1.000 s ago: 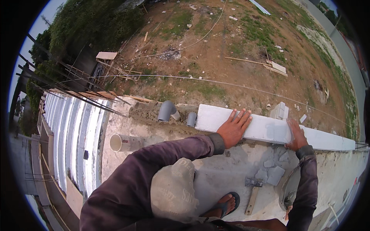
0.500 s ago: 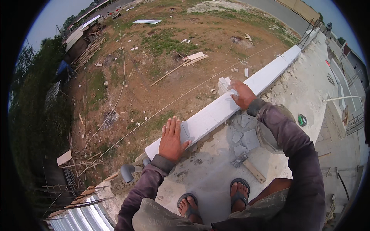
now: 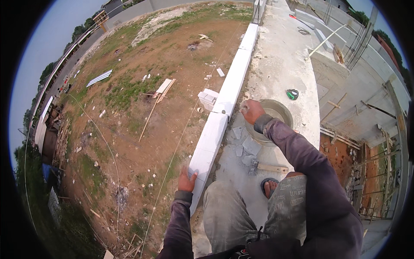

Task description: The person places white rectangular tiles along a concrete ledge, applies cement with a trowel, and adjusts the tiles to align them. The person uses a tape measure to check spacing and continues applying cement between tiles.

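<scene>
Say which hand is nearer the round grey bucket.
Right: right hand is at the left edge of the bucket; left hand is farther off, against the near white block.

Your left hand [image 3: 186,180] lies along the outer side of the near white block [image 3: 208,149], its thumb on top. Your right hand [image 3: 251,111], fingers curled, is farther forward, between the far white block [image 3: 237,71] and a round tub [image 3: 282,113]; whether it holds anything is unclear. Nearer you than that hand lie broken grey pieces [image 3: 251,146] and a wooden-handled hammer [image 3: 271,168]; a green tape measure [image 3: 292,94] sits beyond it to the right.
</scene>
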The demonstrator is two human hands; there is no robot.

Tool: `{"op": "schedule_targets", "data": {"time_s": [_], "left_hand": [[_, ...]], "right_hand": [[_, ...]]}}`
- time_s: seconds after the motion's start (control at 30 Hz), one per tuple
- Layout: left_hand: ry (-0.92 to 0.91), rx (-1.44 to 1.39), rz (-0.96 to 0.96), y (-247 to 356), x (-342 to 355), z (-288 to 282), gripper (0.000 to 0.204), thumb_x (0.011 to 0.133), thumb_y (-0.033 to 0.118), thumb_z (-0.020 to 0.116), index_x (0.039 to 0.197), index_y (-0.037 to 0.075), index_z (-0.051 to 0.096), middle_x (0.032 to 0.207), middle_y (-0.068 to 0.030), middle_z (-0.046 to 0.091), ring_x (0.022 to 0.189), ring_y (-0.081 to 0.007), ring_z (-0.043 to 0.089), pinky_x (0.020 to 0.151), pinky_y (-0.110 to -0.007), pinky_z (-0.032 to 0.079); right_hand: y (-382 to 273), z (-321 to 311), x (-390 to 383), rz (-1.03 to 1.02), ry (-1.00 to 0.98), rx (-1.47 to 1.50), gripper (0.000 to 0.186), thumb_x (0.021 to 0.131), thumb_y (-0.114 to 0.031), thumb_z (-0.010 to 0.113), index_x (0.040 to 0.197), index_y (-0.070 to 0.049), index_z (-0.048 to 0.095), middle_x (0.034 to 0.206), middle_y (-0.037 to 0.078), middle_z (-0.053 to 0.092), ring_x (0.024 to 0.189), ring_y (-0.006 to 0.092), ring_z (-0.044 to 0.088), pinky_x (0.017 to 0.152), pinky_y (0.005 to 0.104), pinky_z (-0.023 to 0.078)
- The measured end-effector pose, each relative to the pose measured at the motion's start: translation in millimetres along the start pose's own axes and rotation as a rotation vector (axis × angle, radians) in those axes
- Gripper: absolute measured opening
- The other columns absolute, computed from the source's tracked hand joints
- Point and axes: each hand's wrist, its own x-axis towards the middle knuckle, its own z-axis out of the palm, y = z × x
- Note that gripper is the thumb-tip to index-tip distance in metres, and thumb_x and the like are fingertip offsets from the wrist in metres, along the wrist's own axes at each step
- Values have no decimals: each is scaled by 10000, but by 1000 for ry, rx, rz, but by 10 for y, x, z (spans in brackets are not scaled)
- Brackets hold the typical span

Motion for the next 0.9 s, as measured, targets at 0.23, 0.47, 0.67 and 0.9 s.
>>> {"op": "schedule_targets", "data": {"time_s": [0.23, 0.47, 0.67, 0.9], "left_hand": [[-21, -70, -43, 81, 397, 172, 736, 954, 428, 654, 1407, -124, 476, 1401, -356, 527, 1332, -475, 500, 1139, -471, 389], [-32, -126, -7, 424, 1289, 279, 741, 979, 508, 598, 1409, -88, 505, 1330, -343, 590, 1273, -457, 564, 1088, -474, 430], [-322, -311, 82, 475, 1916, 483, 667, 994, 454, 611, 1442, -27, 496, 1360, -311, 587, 1275, -414, 579, 1056, -442, 444], [-376, -402, 82, 666, 1889, 392, 607, 1013, 380, 610, 1473, 11, 468, 1354, -258, 606, 1270, -364, 584, 1058, -424, 439]], "right_hand": [[-251, 161, -541, -173, -287, -193, 461, 908, -279, 702, 1216, 51, 611, 1242, 264, 600, 1130, 442, 606, 980, 487, 500], [-294, 902, -421, -347, -203, -234, 589, 974, -341, 614, 1353, 100, 523, 1440, 283, 448, 1428, 434, 351, 1176, 551, 294], [-423, 1670, -125, -230, -63, -149, 648, 1007, -363, 567, 1484, 51, 421, 1579, 231, 328, 1510, 425, 234, 1233, 558, 191], [-353, 1832, -111, -149, -129, -135, 630, 1035, -353, 511, 1504, 51, 397, 1630, 214, 268, 1541, 403, 170, 1251, 547, 134]]}}
